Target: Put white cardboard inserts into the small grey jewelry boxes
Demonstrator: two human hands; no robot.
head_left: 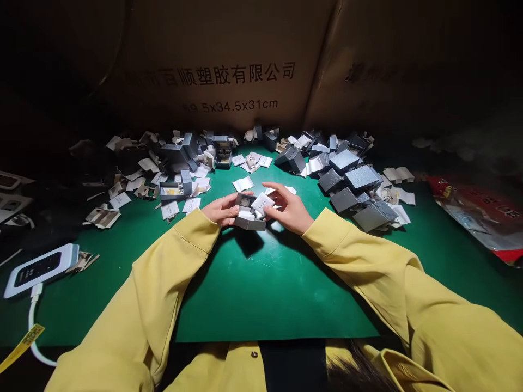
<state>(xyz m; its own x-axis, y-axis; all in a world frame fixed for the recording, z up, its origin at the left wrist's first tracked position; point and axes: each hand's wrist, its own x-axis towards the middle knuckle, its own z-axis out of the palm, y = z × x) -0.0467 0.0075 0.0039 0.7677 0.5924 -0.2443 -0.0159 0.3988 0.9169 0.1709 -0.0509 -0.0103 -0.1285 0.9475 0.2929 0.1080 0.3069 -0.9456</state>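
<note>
My left hand (223,210) grips a small dark grey jewellery box (250,223) by its left side, above the green table top (278,305). The box's lid stands up, showing a pale lining. My right hand (289,208) pinches a small white printed card (263,203) at the box's right side, over the opening. What lies under the card inside the box is partly hidden. Just behind my hands, a folded white paper piece (242,184) rests on the table.
Closed grey boxes (362,177) pile up at the right. Open boxes (175,189), cards and paper scraps lie at the left and back. A white device (41,269) with a cable sits at left, a red plastic bag (482,212) at right. Cardboard (245,49) stands behind.
</note>
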